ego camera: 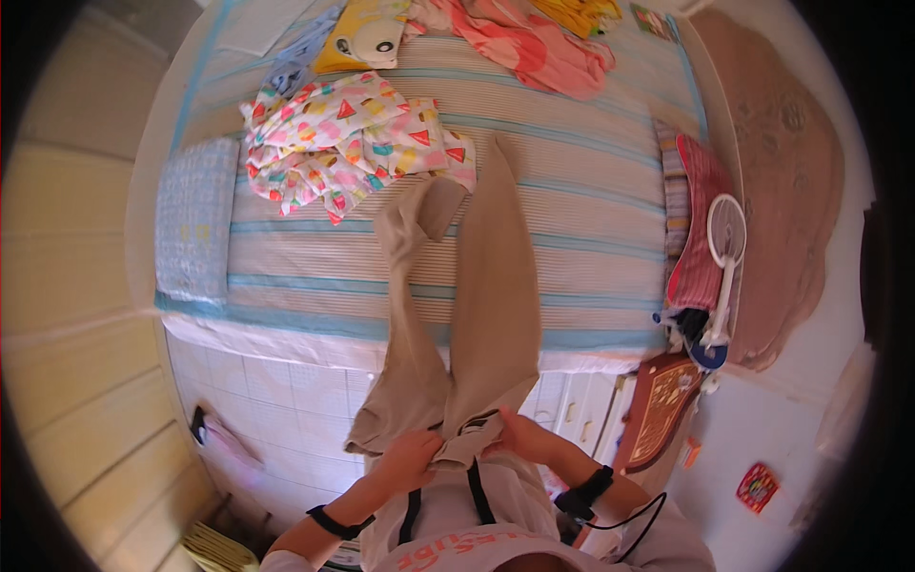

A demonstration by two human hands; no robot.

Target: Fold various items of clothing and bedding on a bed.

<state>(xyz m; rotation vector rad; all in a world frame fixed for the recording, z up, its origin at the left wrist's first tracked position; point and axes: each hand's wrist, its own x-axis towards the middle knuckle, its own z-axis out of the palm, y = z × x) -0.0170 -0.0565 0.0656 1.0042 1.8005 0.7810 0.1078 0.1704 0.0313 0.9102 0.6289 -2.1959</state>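
A pair of khaki trousers [497,286] stretches from my hands up over the near edge of the bed, its legs lying on the striped sheet [600,214]. One leg lies fairly straight, while the other is bunched and folded over at its far end. My left hand [407,461] grips the waistband near its middle. At the right part of the waistband, my right hand [525,436] holds the fabric, with the fingertips partly hidden by cloth. Just beyond the folded leg lies a crumpled white cloth with a colourful fruit print [350,143].
A blue checked pillow [196,222] lies at the bed's left. Yellow [368,36] and pink cloth items [529,50] lie at the far side. An electric-swatter-like racket [727,232] rests on red striped fabric [697,236] at the right. Tiled floor [286,400] shows below the bed.
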